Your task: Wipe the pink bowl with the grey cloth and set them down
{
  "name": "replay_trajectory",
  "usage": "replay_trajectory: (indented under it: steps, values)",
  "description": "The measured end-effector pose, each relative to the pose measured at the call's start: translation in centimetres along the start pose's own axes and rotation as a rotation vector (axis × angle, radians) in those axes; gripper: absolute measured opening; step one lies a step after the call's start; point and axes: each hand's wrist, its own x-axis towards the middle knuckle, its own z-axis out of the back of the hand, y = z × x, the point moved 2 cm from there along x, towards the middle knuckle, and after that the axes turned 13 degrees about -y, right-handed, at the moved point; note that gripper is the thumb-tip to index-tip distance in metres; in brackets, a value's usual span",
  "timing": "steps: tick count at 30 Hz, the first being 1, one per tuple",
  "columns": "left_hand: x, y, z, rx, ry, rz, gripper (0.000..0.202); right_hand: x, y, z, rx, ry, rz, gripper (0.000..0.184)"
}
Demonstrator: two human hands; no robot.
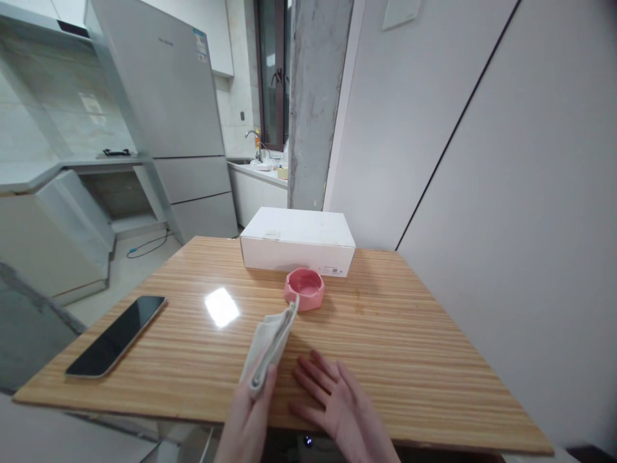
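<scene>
My left hand [250, 408] grips a folded, pale grey-green cloth [270, 344] above the near part of the wooden table [385, 347]. The cloth stands on edge, its far corner overlapping the rim of a pink bowl [305, 292] in the view; whether they touch I cannot tell. Just to the right, my right hand [332, 395] has its fingers spread and its palm facing left, with nothing in it. The pink bowl has faceted sides and sits in front of a white box [296, 241].
A dark-screened smartphone [118, 334] lies near the table's left edge. The white box stands at the far edge, and a pale wall [482, 212] runs along the right side. Beyond the table are a grey refrigerator [168, 109] and a sink counter [260, 177].
</scene>
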Motion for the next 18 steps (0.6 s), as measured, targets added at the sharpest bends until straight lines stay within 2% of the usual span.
replay_trajectory:
  steps: [1, 2, 4, 6, 9, 10, 11, 13, 15, 18]
  values:
    - [-0.4, -0.7, -1.8, -0.032, 0.039, -0.069, 0.053, 0.0, 0.2, 0.1, 0.011, 0.007, -0.012, 0.058]
    - [-0.9, -1.5, -3.4, -0.051, 0.111, -0.194, 0.056, 0.1, 0.4, 0.4, 0.011, -0.01, -0.011, 0.057]
    - [-1.8, -3.1, -5.7, -0.017, 0.346, -0.456, 0.061, 0.2, 0.6, 1.3, -0.017, -0.088, 0.004, 0.052]
    - [-1.7, -4.7, -6.2, 0.029, 0.549, -0.61, 0.058, 0.3, 0.5, 2.3, -0.049, -0.163, 0.006, 0.04]
    - [1.6, -7.2, -4.6, -0.061, 0.687, -0.583, 0.054, 0.3, 0.2, 3.2, -0.032, -0.203, -0.031, 0.031]
    - [3.7, -7.7, -3.9, -0.082, 0.623, -0.496, 0.051, 0.3, 0.1, 3.4, -0.01, -0.216, -0.043, 0.031]
    - [5.9, -8.0, -3.4, -0.103, 0.509, -0.436, 0.05, 0.3, 0.2, 3.5, 0.011, -0.234, -0.051, 0.032]
    - [10.5, -7.4, -3.2, -0.099, 0.226, -0.359, 0.061, 0.2, 0.4, 3.6, 0.039, -0.283, -0.046, 0.031]
    - [14.0, -5.7, -4.3, -0.063, 0.146, -0.318, 0.085, 0.2, 0.9, 4.0, 0.053, -0.345, -0.008, 0.03]
    - [16.7, -2.4, -6.5, -0.056, 0.161, -0.211, 0.103, 0.2, 2.3, 5.1, 0.05, -0.412, 0.067, 0.029]
